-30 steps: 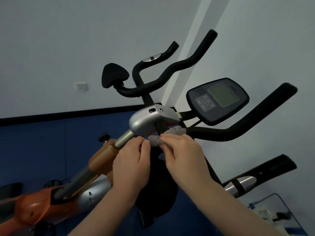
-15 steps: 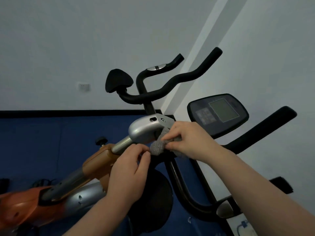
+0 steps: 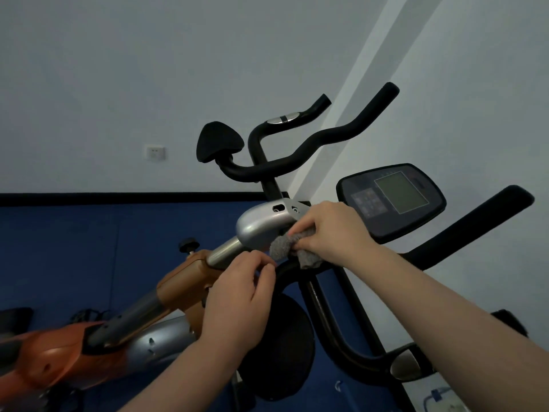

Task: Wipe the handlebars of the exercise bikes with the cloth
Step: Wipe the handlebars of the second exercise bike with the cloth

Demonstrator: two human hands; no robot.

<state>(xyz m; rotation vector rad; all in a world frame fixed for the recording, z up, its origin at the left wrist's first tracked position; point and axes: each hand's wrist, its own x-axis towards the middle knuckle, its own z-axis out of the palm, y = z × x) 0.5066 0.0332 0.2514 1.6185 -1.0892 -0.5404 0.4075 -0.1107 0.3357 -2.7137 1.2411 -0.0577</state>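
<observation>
A grey cloth (image 3: 292, 248) is bunched against the black handlebar (image 3: 463, 233) where it meets the silver stem cap (image 3: 261, 226) of the orange exercise bike (image 3: 184, 281). My right hand (image 3: 329, 230) grips the cloth from the right and presses it there. Just below the stem, my left hand (image 3: 240, 298) has its fingers curled and pinched close to the cloth's lower left edge; whether it touches the cloth I cannot tell. The handlebar's right arm rises to the upper right, its lower loop (image 3: 341, 337) curves down behind my right forearm.
The bike's console screen (image 3: 392, 200) sits right of my right hand. A second bike's black handlebars (image 3: 297, 153) and seat-shaped pad (image 3: 218, 141) stand behind, near the white wall. A blue floor mat (image 3: 74, 248) lies to the left. A wall socket (image 3: 155, 152) is at left.
My right hand has slid up with the cloth from under the stem to the bar's junction beside the silver cap. My view has tilted, so the bikes sit lower in frame. My left hand stays near the stem.
</observation>
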